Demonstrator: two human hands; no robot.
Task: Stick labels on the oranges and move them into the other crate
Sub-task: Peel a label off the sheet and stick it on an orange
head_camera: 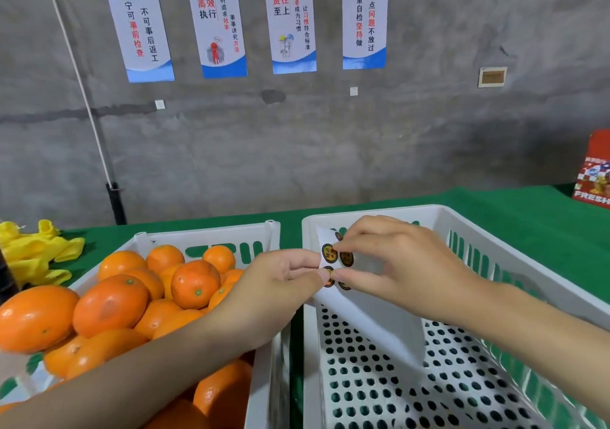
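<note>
A white crate [211, 240] on the left is heaped with several oranges [194, 283]. To its right stands a second white perforated crate [379, 212] with no oranges visible in it. Between them, above the right crate's near-left corner, I hold a white label sheet [369, 316] carrying round black-and-yellow labels [346, 258]. My left hand [274, 280] pinches the sheet's left edge. My right hand [396, 263] grips the sheet from the right, its fingertips pressed on the labels near the top.
A green cloth [528, 217] covers the table. Yellow mesh bags [36, 253] lie at the far left. A red box [595, 174] stands at the far right. A grey concrete wall with several posters [287, 19] rises behind the table.
</note>
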